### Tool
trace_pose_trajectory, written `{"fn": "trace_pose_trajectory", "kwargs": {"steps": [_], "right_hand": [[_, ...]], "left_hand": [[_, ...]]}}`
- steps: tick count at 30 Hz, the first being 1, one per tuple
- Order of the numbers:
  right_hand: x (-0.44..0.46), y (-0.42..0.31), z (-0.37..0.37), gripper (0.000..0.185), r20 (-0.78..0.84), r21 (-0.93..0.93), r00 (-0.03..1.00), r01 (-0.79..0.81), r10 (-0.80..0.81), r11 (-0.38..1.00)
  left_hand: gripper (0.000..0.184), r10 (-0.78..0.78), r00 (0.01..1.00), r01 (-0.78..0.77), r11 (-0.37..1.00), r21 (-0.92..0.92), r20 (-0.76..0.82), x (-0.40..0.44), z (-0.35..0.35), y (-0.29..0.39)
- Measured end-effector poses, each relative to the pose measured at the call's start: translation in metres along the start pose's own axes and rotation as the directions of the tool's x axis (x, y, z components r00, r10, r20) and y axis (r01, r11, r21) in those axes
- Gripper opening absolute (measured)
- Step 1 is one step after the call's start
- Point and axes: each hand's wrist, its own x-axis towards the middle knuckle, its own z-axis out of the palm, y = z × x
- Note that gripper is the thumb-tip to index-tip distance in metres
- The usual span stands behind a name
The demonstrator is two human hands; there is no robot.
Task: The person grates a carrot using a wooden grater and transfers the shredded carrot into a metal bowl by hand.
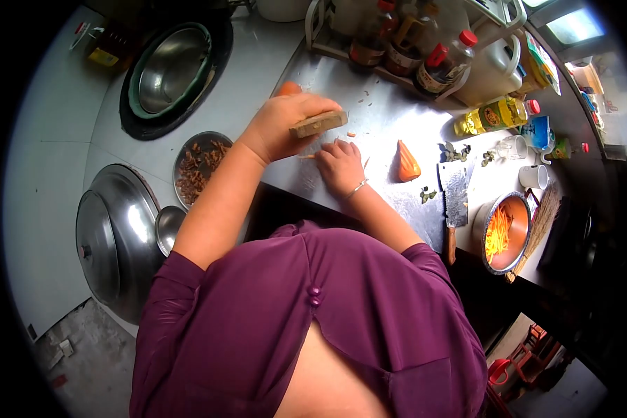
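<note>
My left hand is raised above the metal counter, its fingers wrapped round a flat wooden block. A rounded orange piece, looking like carrot, shows just behind that hand; whether the hand touches it, I cannot tell. My right hand, with a bracelet at the wrist, rests low on the counter just below the block, fingers spread. By its thumb lies a thin pale sliver. To the right are a carrot piece and a cleaver with a wooden handle.
At right, a metal bowl holds orange shreds beside a straw brush and white cup. Sauce bottles and an oil bottle line the back. Left are a lidded pot and a dish of brown bits.
</note>
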Motion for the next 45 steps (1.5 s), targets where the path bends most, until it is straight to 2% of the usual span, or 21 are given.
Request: {"fn": "trace_pose_trajectory", "kwargs": {"steps": [6,12,15,17,22,24,26,28,30,32,33,34,35,36,37,38,40,41,42,44,45], "right_hand": [[-0.038,0.009,-0.038,0.018,0.006,0.021,0.999,0.05,-0.05,0.999],[-0.058,-0.002,-0.056,0.034,-0.038,0.002,0.998,0.05,-0.05,0.999],[-0.053,0.001,-0.051,0.027,0.047,-0.049,0.999,0.009,-0.006,0.999],[-0.048,0.014,-0.037,0.021,0.117,-0.133,0.99,0.092,-0.077,0.987],[-0.031,0.028,-0.035,0.021,0.238,-0.165,0.971,0.035,0.005,0.986],[-0.026,0.033,-0.039,0.022,0.201,-0.057,0.966,-0.152,0.16,0.987],[-0.026,0.042,-0.049,0.023,-0.017,0.061,0.938,-0.344,0.346,0.937],[-0.028,0.057,-0.075,0.024,-0.159,0.254,0.862,-0.435,0.481,0.864],[-0.039,0.082,-0.1,0.024,-0.198,0.465,0.723,-0.525,0.662,0.712],[-0.062,0.098,-0.151,0.019,-0.429,0.462,0.692,-0.384,0.581,0.799],[-0.074,0.105,-0.173,0.013,-0.422,0.705,0.602,-0.251,0.678,0.663],[-0.098,0.123,-0.199,0.009,-0.491,0.688,0.587,-0.192,0.644,0.7],[-0.108,0.115,-0.236,0.009,-0.7,0.317,0.537,-0.357,0.471,0.879],[-0.131,0.134,-0.253,0.009,-0.817,0.353,0.381,-0.265,0.434,0.897],[-0.162,0.155,-0.273,0.011,-0.895,0.142,0.325,-0.442,0.305,0.886],[-0.193,0.175,-0.29,0.013,-0.943,-0.06,0.297,-0.605,0.154,0.794],[-0.242,0.211,-0.299,0.018,-0.912,-0.072,0.268,-0.849,0.311,0.523],[-0.265,0.224,-0.298,0.027,-0.598,0.202,0.241,-0.878,0.764,0.435],[-0.269,0.227,-0.287,0.038,-0.534,-0.16,0.223,-0.974,0.815,0.162],[-0.215,0.155,-0.272,0.046,-0.762,-0.477,0.41,-0.879,0.501,-0.006],[-0.195,0.14,-0.268,0.04,-0.76,-0.436,0.44,-0.891,0.478,0.126]], "left_hand": [[0.022,-0.011,1.0,0.011,1.0,-0.019,-0.022,-0.003,-0.003,0.0],[0.021,0.001,1.0,-0.001,0.999,0.032,0.011,-0.002,-0.002,0.0],[0.021,-0.008,1.0,0.008,1.0,0.0,-0.004,-0.001,-0.002,0.002],[0.021,-0.01,1.0,0.01,1.0,0.007,-0.001,-0.001,-0.001,0.001],[0.023,-0.041,0.999,0.042,0.999,-0.023,0.029,-0.002,0.0,0.001],[0.023,-0.038,0.999,0.038,0.999,-0.035,0.01,-0.004,0.001,0.0],[0.024,-0.037,0.999,0.037,0.999,-0.024,0.014,-0.005,0.002,0.001],[0.024,-0.042,0.999,0.042,0.999,-0.014,0.016,-0.005,0.002,0.0],[0.025,-0.064,0.998,0.064,0.996,-0.063,0.005,-0.005,0.003,-0.001],[0.025,-0.068,0.998,0.069,0.997,-0.047,0.013,-0.004,0.002,0.001],[0.026,-0.074,0.997,0.074,0.997,-0.029,0.021,-0.003,0.002,0.001],[0.026,-0.072,0.997,0.073,0.997,-0.03,0.021,-0.002,0.002,0.001],[0.026,-0.071,0.997,0.071,0.997,-0.019,0.017,-0.002,0.002,0.001],[0.026,-0.068,0.998,0.068,0.998,-0.008,0.011,-0.002,0.002,0.001],[0.026,-0.067,0.998,0.067,0.998,-0.01,0.01,-0.001,0.003,0.001],[0.026,-0.062,0.998,0.062,0.998,-0.005,-0.001,-0.001,0.003,0.001],[0.025,-0.052,0.999,0.052,0.999,-0.005,-0.007,0.0,0.005,-0.001],[0.026,-0.051,0.998,0.051,0.999,-0.013,-0.03,0.0,0.007,-0.004],[0.026,-0.052,0.997,0.051,0.999,-0.018,-0.059,0.001,0.008,-0.005],[0.025,-0.058,0.997,0.058,0.998,-0.013,-0.047,0.004,0.005,-0.004],[0.025,-0.069,0.997,0.069,0.998,-0.012,-0.025,0.001,0.005,-0.001]]}}
